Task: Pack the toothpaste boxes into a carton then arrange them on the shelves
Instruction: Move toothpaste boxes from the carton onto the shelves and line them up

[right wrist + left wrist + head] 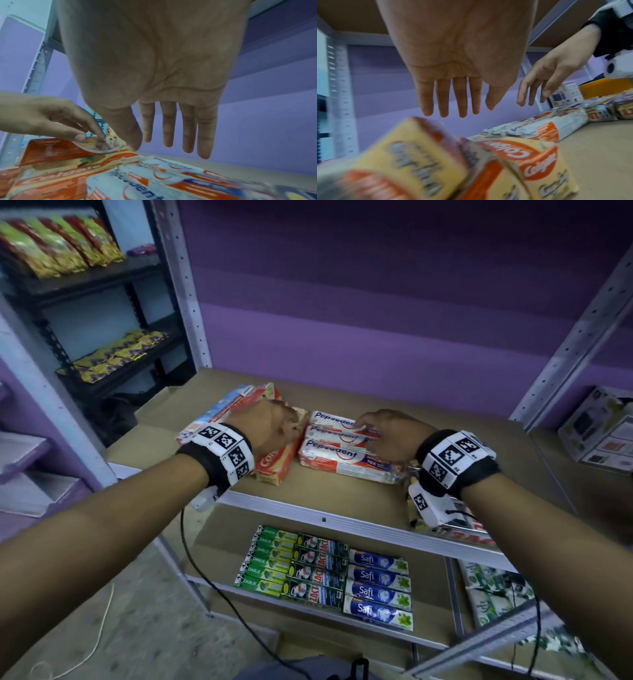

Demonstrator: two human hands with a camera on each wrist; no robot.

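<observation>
Red and yellow Colgate boxes (274,469) lie on the brown shelf board (342,498), beside a stack of white Pepsodent boxes (337,457). My left hand (277,421) hovers over the Colgate boxes (537,162) with straight fingers (460,97). In the right wrist view, the left hand (56,119) touches the top Colgate box (56,151) with its fingertips. My right hand (382,433) is spread flat above the Pepsodent boxes (154,182), its fingers (188,128) straight and holding nothing.
Blue-white boxes (222,409) lie left of the Colgate. The lower shelf holds rows of Darlie (267,563), Zact (318,571) and Safi (376,589) boxes. A white printed box (603,433) stands on the right. Metal uprights (181,285) frame the bay. A black rack (102,282) holds snack packets.
</observation>
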